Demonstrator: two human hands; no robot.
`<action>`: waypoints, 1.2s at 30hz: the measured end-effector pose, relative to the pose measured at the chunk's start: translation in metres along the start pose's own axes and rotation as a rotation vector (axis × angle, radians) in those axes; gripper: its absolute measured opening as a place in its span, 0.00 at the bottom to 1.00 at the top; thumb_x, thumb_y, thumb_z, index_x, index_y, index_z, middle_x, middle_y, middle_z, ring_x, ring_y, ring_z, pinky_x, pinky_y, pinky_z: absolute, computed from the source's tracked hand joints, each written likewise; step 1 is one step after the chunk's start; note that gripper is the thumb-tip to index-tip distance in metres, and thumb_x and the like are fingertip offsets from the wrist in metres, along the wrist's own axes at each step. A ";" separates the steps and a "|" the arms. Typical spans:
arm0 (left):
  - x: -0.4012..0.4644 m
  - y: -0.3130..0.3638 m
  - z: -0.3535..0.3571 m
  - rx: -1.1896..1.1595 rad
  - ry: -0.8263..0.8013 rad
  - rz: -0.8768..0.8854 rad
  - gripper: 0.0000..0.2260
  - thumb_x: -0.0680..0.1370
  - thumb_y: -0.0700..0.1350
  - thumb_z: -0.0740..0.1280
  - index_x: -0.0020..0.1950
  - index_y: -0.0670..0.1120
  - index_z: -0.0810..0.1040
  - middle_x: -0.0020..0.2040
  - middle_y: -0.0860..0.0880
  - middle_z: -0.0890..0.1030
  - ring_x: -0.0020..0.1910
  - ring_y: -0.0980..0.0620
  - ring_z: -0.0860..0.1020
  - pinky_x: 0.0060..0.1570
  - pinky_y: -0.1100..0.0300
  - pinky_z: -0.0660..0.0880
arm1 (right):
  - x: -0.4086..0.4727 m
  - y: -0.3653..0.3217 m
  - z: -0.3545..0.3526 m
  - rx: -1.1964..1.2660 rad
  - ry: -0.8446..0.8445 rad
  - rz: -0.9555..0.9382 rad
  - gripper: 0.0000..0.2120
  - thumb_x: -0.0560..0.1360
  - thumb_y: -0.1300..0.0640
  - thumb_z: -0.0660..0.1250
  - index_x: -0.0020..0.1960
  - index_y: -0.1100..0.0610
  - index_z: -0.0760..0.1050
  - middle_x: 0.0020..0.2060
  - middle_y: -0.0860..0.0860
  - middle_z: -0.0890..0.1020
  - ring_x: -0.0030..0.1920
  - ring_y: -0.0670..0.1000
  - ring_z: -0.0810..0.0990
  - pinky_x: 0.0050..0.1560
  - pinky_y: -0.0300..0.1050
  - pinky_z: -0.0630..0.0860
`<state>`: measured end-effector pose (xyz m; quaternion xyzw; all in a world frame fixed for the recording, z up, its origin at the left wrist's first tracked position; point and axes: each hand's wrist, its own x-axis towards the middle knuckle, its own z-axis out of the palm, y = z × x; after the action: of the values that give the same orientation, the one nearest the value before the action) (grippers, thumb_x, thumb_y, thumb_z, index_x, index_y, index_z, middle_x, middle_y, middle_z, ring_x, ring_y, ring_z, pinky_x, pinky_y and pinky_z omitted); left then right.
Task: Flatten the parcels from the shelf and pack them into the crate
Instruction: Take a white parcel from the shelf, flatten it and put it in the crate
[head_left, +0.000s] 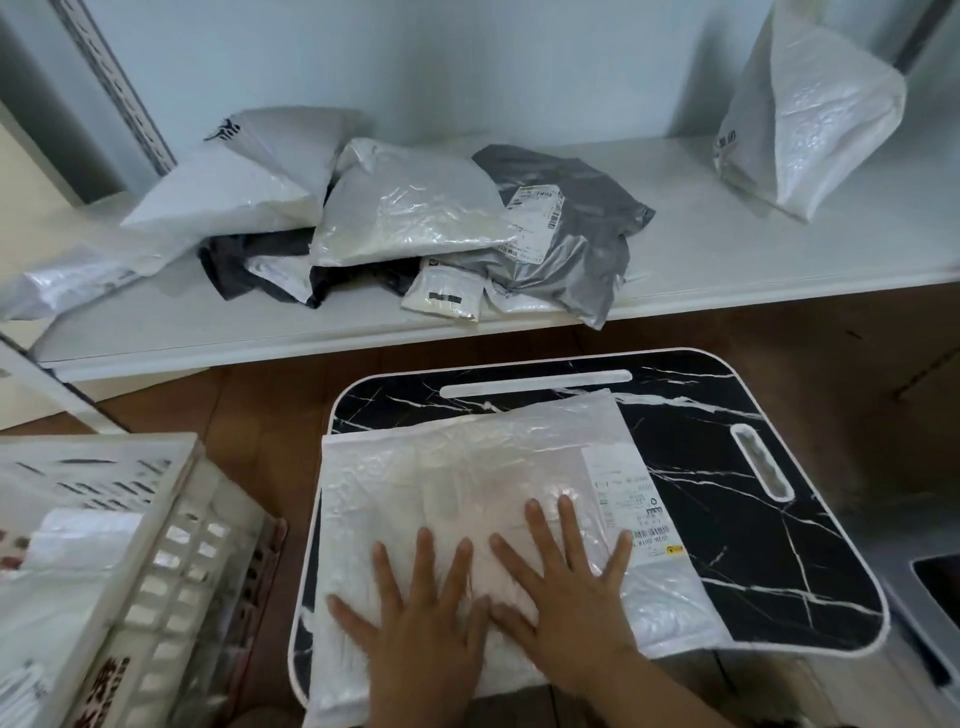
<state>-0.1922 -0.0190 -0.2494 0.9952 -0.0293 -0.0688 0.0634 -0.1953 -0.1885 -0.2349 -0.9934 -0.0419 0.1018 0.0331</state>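
Now, left to right:
Crate (171, 525): at left, well apart from the tray.
Left hand (421, 618): fingers spread, pressing the parcel (457, 467).
Right hand (571, 592): spread likewise.
Risk: slick film sliding off the marble tray (727, 519).
Shelf parcels (415, 223): untouched.

- Bare left hand (423, 623): no glove, no ring visible, fingernails short and unpainted.
- Bare right hand (569, 597): likewise ungloved, no ring.
- Both forearms uncovered; no sleeve or watch in view.
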 end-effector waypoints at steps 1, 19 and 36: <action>-0.003 -0.003 0.003 -0.012 -0.008 -0.026 0.26 0.74 0.70 0.50 0.71 0.66 0.65 0.73 0.54 0.68 0.76 0.40 0.53 0.60 0.23 0.46 | -0.003 0.004 0.001 0.000 -0.003 0.001 0.30 0.75 0.28 0.49 0.74 0.38 0.62 0.76 0.53 0.61 0.75 0.63 0.59 0.56 0.82 0.56; 0.010 -0.024 -0.006 0.127 -0.149 0.062 0.31 0.72 0.75 0.49 0.73 0.66 0.62 0.76 0.54 0.63 0.75 0.41 0.55 0.57 0.21 0.51 | -0.020 0.067 0.007 -0.025 -0.028 0.119 0.38 0.73 0.23 0.46 0.78 0.40 0.51 0.79 0.53 0.51 0.77 0.63 0.48 0.64 0.76 0.42; 0.098 -0.012 -0.033 0.099 -0.192 0.122 0.31 0.70 0.74 0.32 0.70 0.68 0.28 0.73 0.57 0.26 0.71 0.42 0.25 0.62 0.25 0.36 | 0.086 0.027 -0.004 -0.044 0.088 -0.010 0.29 0.77 0.30 0.47 0.74 0.38 0.61 0.76 0.52 0.61 0.75 0.66 0.55 0.58 0.83 0.56</action>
<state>-0.0902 -0.0092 -0.2314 0.9823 -0.0993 -0.1581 0.0151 -0.1087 -0.2082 -0.2505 -0.9971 -0.0479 0.0571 0.0135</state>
